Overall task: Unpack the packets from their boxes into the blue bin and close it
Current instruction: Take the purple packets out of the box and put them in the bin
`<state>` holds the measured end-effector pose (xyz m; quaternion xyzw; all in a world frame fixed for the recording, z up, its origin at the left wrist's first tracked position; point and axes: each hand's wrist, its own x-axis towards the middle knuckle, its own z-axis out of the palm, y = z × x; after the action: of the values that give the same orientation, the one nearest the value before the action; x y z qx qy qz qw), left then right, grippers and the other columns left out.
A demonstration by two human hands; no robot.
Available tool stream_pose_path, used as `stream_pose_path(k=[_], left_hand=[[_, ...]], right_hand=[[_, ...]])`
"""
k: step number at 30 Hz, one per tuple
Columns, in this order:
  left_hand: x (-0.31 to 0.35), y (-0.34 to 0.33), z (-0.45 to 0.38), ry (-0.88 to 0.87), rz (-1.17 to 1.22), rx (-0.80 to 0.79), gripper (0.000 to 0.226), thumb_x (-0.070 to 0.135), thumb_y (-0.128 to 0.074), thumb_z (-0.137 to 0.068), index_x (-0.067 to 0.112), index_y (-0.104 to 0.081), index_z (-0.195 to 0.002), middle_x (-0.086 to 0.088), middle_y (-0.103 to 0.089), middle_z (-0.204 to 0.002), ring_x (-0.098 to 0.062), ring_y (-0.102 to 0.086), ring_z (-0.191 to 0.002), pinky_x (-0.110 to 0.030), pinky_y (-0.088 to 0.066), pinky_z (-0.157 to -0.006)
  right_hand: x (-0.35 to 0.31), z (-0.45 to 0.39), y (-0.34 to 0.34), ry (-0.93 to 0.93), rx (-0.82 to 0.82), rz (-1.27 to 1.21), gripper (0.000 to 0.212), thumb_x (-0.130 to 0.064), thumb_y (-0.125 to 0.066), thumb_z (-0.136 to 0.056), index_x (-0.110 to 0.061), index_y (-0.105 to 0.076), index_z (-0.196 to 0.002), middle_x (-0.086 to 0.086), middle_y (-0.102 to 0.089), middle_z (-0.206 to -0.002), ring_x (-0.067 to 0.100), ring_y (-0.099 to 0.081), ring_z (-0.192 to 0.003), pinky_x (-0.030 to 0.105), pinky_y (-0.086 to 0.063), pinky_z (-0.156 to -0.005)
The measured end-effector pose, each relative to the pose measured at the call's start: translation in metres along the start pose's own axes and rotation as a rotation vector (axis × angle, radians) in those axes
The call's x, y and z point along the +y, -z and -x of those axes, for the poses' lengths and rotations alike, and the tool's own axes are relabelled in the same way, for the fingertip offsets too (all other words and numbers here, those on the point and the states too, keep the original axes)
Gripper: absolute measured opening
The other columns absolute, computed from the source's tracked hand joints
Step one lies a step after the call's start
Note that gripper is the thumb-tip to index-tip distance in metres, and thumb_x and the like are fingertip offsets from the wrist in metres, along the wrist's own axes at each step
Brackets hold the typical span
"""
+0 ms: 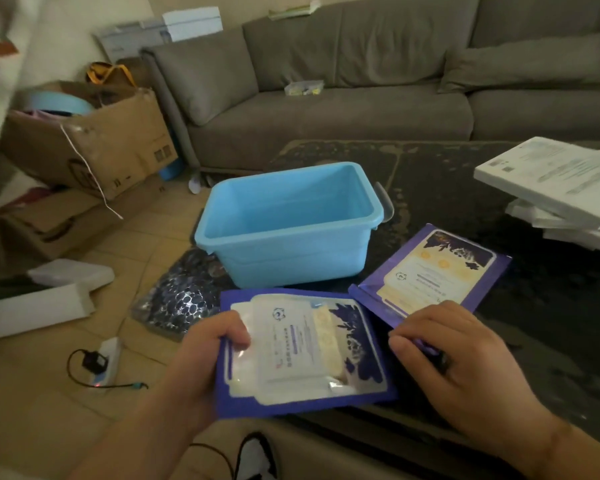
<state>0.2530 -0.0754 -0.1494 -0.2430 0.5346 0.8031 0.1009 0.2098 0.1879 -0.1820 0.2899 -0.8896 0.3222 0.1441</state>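
You've got the near purple packet (305, 351) pinched in your left hand (201, 362), your right hand (454, 368) gripping the second packet's (433, 271) corner on the worktop (534, 306), so next both go into the empty blue bin (291, 223) just beyond.

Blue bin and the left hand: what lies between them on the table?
In the head view, only the purple packet that the left hand grips; its far edge nearly reaches the blue bin.
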Motion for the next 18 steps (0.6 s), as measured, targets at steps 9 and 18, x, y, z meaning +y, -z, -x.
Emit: stream_pose_path(k=[9, 18], left_hand=[[0.036, 0.01, 0.007, -0.153, 0.047, -0.072, 0.064, 0.026, -0.082, -0.029, -0.004, -0.064, -0.082, -0.022, -0.065, -0.075, -0.036, -0.066, -0.059, -0.037, -0.056, -0.052], [0.078, -0.013, -0.019, -0.83, -0.641, 0.426, 0.006, 0.028, -0.061, -0.09, 0.026, -0.062, -0.096, 0.011, -0.068, -0.09, 0.002, -0.066, -0.087, -0.026, -0.053, -0.076]], right_hand=[[-0.051, -0.035, 0.016, -0.72, -0.243, -1.057, 0.054, -0.04, -0.068, -0.062, -0.046, -0.052, -0.113, -0.004, -0.076, -0.099, 0.018, -0.074, -0.089, 0.042, -0.058, -0.082], [-0.052, -0.106, 0.068, -0.416, 0.211, -0.579, 0.024, -0.013, -0.066, -0.084, -0.031, -0.061, -0.099, -0.008, -0.074, -0.083, 0.002, -0.072, -0.075, 0.011, -0.051, -0.049]])
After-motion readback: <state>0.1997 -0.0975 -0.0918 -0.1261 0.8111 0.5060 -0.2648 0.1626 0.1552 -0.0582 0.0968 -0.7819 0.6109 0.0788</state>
